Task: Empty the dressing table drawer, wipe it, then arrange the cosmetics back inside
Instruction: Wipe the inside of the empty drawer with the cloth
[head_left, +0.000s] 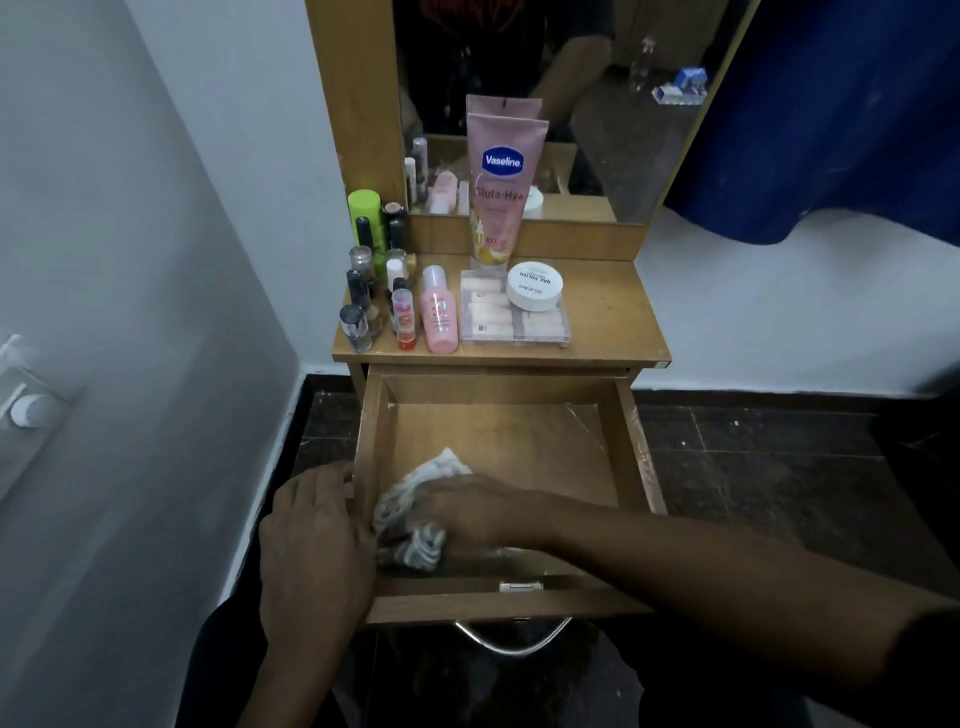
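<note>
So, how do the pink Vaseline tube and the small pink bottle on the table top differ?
The Vaseline tube is tall and flat and leans against the mirror; the small pink bottle is short and round and stands free near the front edge. The tube's label is large, the bottle's small. Both are pink and upright.

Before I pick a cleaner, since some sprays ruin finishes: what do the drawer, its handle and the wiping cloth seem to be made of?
The drawer looks like wood or wood-look board: tan, faint grain, a soft sheen on the bottom, pale scuffs along the right rim. The handle seems polished metal, silvery with bright highlights. The cloth under the right hand looks like soft woven fabric, white with a grey pattern, crumpled in folds.
</note>
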